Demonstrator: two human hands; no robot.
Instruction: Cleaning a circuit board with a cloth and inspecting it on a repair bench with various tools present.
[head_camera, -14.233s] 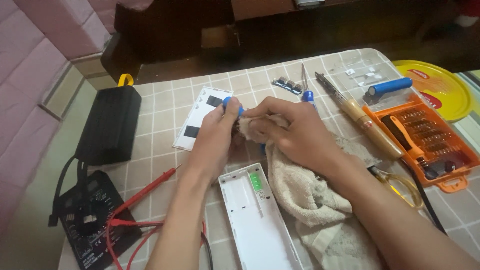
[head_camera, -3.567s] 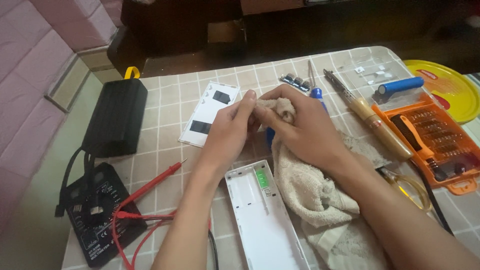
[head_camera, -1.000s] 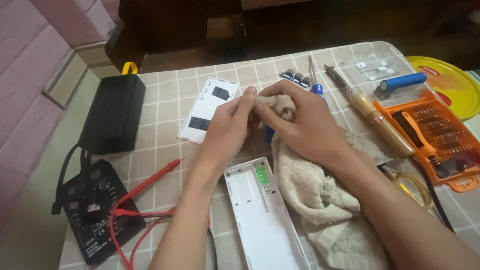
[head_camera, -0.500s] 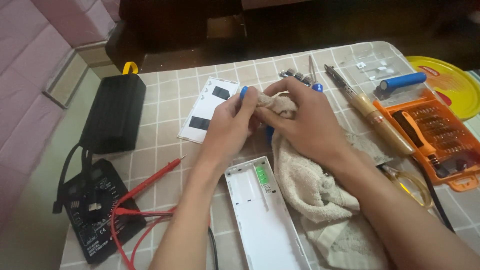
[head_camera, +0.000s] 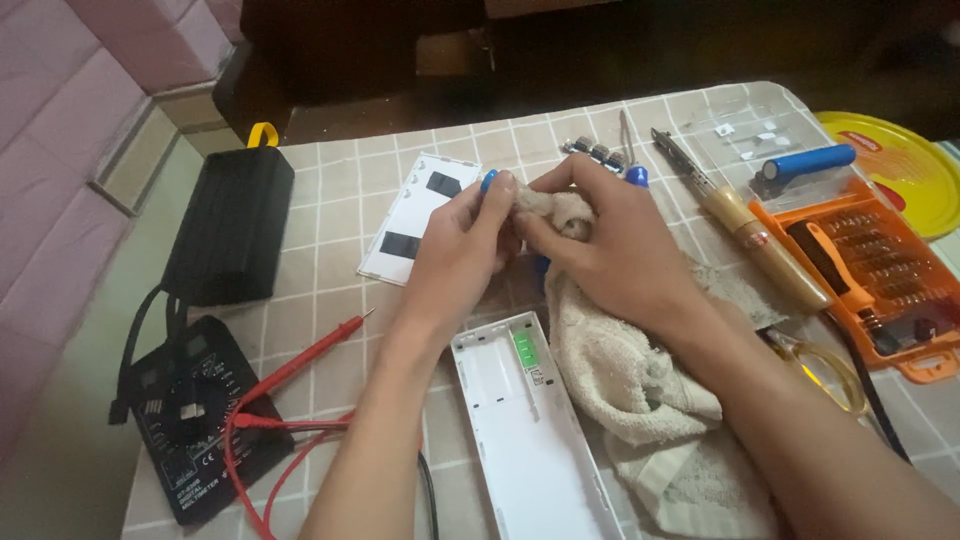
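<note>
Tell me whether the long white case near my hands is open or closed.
Open. The white case lies with its hollow inside facing up, showing a green circuit board; no cover sits on it.

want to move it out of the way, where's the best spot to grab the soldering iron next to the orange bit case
Probably the wooden handle of the soldering iron, coming from above and pinching across its width. It lies flat and diagonal on the table, metal tip pointing away toward the far edge, and the handle is the thickest, rounded part. The orange bit case sits close on its right, so come from the left.
</note>
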